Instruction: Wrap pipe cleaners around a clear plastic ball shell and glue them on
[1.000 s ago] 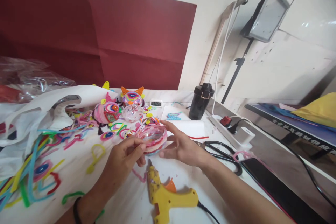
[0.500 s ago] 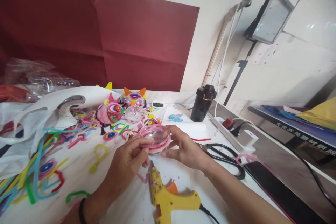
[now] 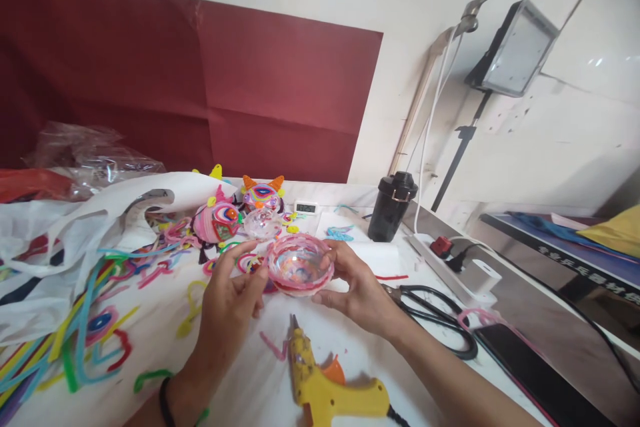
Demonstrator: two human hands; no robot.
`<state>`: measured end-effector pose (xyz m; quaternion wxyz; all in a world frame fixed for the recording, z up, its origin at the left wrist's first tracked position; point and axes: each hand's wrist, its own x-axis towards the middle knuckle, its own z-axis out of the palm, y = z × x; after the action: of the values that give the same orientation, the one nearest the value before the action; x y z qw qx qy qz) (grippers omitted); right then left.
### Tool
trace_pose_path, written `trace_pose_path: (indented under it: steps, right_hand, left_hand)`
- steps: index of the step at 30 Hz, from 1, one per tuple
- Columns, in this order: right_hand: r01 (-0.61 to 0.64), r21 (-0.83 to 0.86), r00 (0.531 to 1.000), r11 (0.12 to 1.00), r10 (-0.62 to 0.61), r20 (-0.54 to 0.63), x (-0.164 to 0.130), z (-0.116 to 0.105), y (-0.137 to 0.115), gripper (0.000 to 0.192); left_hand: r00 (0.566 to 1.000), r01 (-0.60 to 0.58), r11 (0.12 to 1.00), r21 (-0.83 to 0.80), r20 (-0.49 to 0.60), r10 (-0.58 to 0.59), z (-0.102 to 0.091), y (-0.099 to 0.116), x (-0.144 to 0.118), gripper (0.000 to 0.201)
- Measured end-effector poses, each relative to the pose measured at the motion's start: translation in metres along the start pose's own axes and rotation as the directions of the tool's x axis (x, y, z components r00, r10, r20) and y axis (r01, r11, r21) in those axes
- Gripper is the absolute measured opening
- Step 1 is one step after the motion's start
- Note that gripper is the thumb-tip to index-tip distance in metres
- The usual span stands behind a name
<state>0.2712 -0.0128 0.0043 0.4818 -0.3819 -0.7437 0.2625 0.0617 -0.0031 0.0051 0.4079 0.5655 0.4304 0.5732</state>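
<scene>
Above the white table, both my hands hold a clear plastic half-sphere wrapped in pink and coloured pipe cleaners, its open side tilted toward me. My right hand grips its right rim with thumb and fingers. My left hand touches its left rim with the fingertips, fingers partly spread. A yellow glue gun lies on the table just below my hands, nozzle pointing up toward them.
Loose coloured pipe cleaners and a white plastic bag cover the left. Finished pipe-cleaner figures and another clear half-sphere sit behind. Black scissors, a black bottle, a power strip and a phone lie right.
The half-sphere has been lifted slightly and tipped so its open inside faces me. My right hand closed on its rim; my left fingers loosened and spread.
</scene>
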Motion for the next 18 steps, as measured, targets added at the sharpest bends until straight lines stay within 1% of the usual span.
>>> trace_pose_path:
  steps: [2,3,4,6,8,10,14,18]
  right_hand:
    - [0.0,0.017,1.0,1.0,0.0,-0.006,-0.001,0.001,0.001,0.029]
    - [-0.001,0.025,1.0,1.0,0.001,-0.008,-0.001,0.001,0.002,0.029]
    - [-0.003,0.035,1.0,0.999,0.004,-0.01,-0.001,0.002,0.002,0.029]
    - [-0.006,0.064,1.0,0.998,0.007,-0.014,-0.001,0.003,0.003,0.03]
    - [-0.007,0.097,1.0,0.995,0.008,-0.013,-0.002,0.003,0.003,0.031]
    - [-0.006,0.126,1.0,0.992,0.007,-0.008,-0.002,0.004,0.003,0.033]
    - [-0.023,0.14,1.0,0.99,0.023,0.002,-0.002,0.005,0.003,0.035]
    - [-0.034,0.16,0.999,0.987,0.033,0.005,-0.003,0.006,0.004,0.036]
  left_hand:
    - [0.994,0.075,0.993,-0.089,-0.073,-0.082,-0.001,-0.003,0.004,0.044]
    - [0.99,0.105,0.986,-0.128,-0.083,-0.116,-0.001,-0.005,0.006,0.042]
    - [0.987,0.128,0.979,-0.159,-0.078,-0.141,-0.001,-0.007,0.008,0.041]
    - [0.985,0.158,0.968,-0.196,-0.031,-0.168,-0.001,-0.011,0.009,0.04]
    - [0.989,0.149,0.966,-0.211,0.027,-0.147,-0.001,-0.014,0.009,0.041]
    - [0.993,0.112,0.974,-0.197,0.064,-0.101,0.0,-0.016,0.008,0.043]
    - [0.997,0.037,0.995,-0.096,0.068,-0.031,0.001,-0.016,0.007,0.044]
    - [0.998,0.011,0.997,-0.073,0.06,-0.006,0.002,-0.016,0.006,0.042]
